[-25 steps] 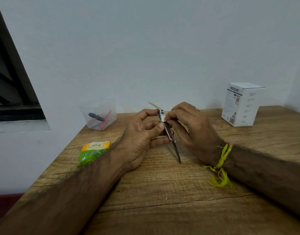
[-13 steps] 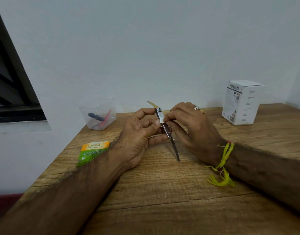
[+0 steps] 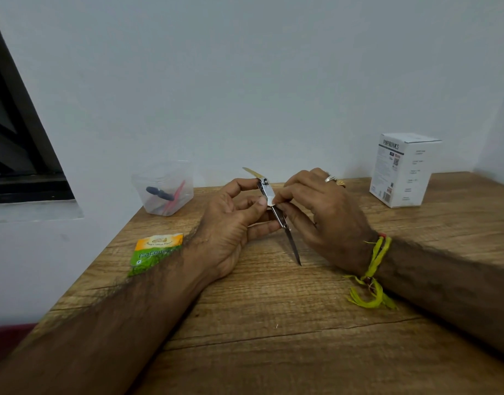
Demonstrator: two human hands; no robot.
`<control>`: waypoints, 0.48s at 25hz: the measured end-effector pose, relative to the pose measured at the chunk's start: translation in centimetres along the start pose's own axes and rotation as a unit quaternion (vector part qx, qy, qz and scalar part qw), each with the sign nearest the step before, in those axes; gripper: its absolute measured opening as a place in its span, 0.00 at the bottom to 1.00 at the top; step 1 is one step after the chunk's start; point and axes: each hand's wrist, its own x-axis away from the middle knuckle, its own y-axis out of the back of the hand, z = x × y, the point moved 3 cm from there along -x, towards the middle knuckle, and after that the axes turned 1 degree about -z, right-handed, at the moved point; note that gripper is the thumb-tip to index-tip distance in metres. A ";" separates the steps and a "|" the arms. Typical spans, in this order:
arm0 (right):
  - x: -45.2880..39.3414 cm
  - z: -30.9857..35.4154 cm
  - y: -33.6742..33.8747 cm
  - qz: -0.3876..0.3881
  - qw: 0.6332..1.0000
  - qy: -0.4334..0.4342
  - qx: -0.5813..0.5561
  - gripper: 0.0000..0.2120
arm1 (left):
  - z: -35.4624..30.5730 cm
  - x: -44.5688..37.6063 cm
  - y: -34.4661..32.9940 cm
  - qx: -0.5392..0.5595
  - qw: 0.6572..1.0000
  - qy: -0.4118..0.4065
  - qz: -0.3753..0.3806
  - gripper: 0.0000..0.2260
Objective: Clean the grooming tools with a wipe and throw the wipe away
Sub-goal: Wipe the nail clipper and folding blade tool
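A metal nail clipper [image 3: 266, 192] with its lever raised and a thin file blade [image 3: 293, 246] swung out points down at the wooden table [image 3: 273, 323]. My left hand [image 3: 233, 223] holds the clipper body between thumb and fingers. My right hand [image 3: 322, 212] pinches the clipper's middle from the right side. A green and orange wipe sachet [image 3: 154, 250] lies flat on the table to the left, partly behind my left forearm. No loose wipe shows in either hand.
A clear plastic container [image 3: 164, 189] near the wall holds a dark tool and a red tool. A white cardboard box [image 3: 402, 169] stands at the back right. A dark window frame [image 3: 22, 155] is at far left. The table's left edge runs diagonally.
Both hands stay on the clipper with only small finger shifts. The clipper sits slightly more upright; the view has tilted a little.
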 end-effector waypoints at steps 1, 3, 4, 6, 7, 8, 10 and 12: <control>0.0 -0.1 0.0 -0.001 1.000 -0.006 -0.004 0.04 | 0.0 0.0 0.0 0.000 1.000 0.001 -0.003 0.11; 0.0 0.0 0.0 0.008 1.000 -0.005 -0.011 0.04 | 0.0 0.1 -0.1 -0.002 1.000 0.001 -0.009 0.11; 0.1 0.0 0.0 0.013 1.000 -0.004 -0.008 0.05 | -0.1 0.1 -0.1 -0.001 1.000 0.000 -0.011 0.11; 0.1 0.0 0.0 0.016 1.000 -0.008 0.002 0.05 | -0.1 0.2 -0.1 0.000 1.000 0.000 -0.012 0.11; 0.1 0.0 0.0 0.014 1.000 -0.010 0.000 0.05 | -0.2 0.2 -0.1 -0.001 1.000 -0.001 -0.013 0.10; 0.1 0.0 -0.1 0.014 1.000 -0.010 -0.006 0.05 | -0.2 0.2 -0.1 -0.003 1.000 -0.002 -0.016 0.10; 0.1 0.1 0.0 0.017 1.000 -0.011 -0.008 0.05 | -0.1 0.1 -0.1 -0.005 1.000 0.000 -0.020 0.10; 0.0 0.2 0.1 0.017 1.000 -0.018 0.007 0.06 | -0.2 0.1 -0.1 -0.002 1.000 0.002 -0.021 0.10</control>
